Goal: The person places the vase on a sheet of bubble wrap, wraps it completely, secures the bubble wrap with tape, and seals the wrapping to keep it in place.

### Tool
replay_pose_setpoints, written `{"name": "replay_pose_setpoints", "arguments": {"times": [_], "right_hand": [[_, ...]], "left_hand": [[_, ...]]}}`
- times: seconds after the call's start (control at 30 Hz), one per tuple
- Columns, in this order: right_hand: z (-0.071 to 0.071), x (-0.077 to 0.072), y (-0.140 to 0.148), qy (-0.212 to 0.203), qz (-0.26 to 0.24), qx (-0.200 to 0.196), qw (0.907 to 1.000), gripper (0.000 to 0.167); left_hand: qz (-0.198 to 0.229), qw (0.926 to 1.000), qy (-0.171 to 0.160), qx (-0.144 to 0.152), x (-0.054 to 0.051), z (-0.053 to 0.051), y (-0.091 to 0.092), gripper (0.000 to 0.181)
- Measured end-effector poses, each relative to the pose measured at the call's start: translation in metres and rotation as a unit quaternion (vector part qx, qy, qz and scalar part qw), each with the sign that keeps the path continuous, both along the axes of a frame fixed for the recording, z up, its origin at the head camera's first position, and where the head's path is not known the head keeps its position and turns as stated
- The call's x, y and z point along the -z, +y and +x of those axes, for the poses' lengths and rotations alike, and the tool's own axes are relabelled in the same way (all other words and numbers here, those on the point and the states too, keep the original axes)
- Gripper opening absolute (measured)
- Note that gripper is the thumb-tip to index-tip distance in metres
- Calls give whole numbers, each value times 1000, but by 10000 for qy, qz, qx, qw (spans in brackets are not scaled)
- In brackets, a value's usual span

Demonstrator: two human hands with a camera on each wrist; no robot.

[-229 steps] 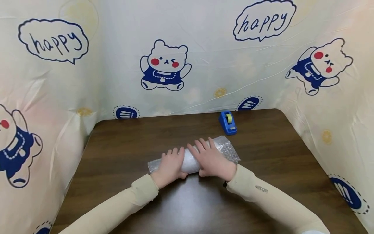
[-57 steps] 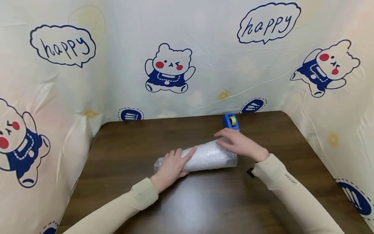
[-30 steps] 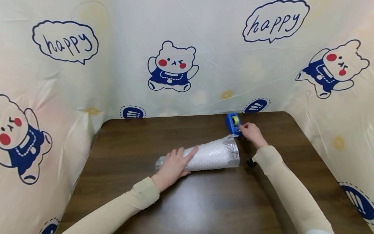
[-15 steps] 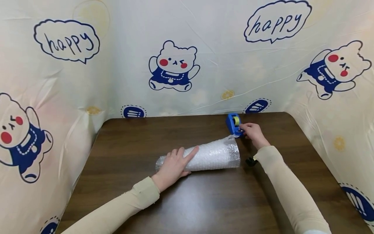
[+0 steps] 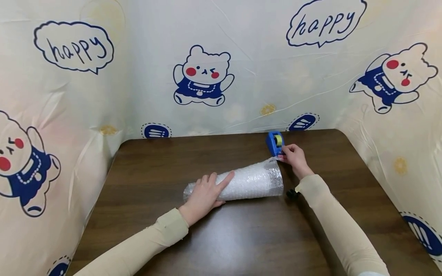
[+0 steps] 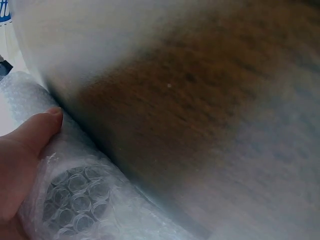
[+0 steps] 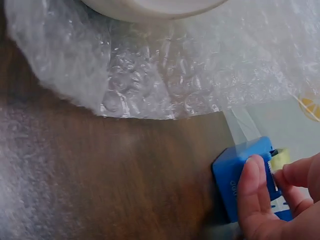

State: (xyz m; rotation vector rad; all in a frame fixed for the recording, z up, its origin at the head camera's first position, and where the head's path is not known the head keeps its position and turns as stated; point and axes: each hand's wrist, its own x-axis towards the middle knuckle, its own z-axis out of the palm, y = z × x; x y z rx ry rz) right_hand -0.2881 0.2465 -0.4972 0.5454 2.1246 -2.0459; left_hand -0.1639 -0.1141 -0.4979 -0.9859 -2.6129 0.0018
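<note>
A bundle of bubble wrap (image 5: 250, 180) lies rolled on the table, its right end loose with a flap sticking up at the back. My left hand (image 5: 203, 197) grips its left part, fingers over the top and thumb on the near side; the left wrist view shows a digit (image 6: 42, 127) against the wrap. Inside the wrap, the right wrist view shows a white rounded rim (image 7: 155, 9). Just behind the bundle stands a blue tape dispenser (image 5: 271, 143) with a yellowish roll. My right hand (image 5: 296, 158) pinches the tape end at the dispenser's cutter, partly covering it.
The brown wooden table (image 5: 155, 161) has a printed cloth backdrop (image 5: 248, 76) around its back and sides. A small black object (image 5: 292, 193) shows beside the right cuff.
Both hands held the bundle at first. My right hand then left its right end for the dispenser, and has since shifted slightly left and nearer. The left hand keeps its hold.
</note>
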Motion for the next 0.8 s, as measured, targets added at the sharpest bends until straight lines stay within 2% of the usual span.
{"name": "replay_pose_setpoints", "arguments": {"times": [0.17, 0.43, 0.6, 0.7, 0.8], "right_hand": [[3, 3, 0, 305, -505, 157, 9981, 16], [9, 2, -3, 182, -747, 149, 9969, 12], [17, 4, -2, 382, -1250, 107, 9914, 11], [23, 5, -4, 464, -1577, 297, 9860, 9], [26, 8, -6, 576, -1641, 502, 9835, 8]], "left_hand": [[2, 10000, -40, -2, -1, 0, 0, 106], [2, 10000, -1, -2, -2, 0, -1, 106], [61, 10000, 16, -6, -1, -1, -3, 107], [94, 9999, 15, 32, 0, -1, -3, 107], [111, 9999, 39, 69, 2, -1, -3, 106]]}}
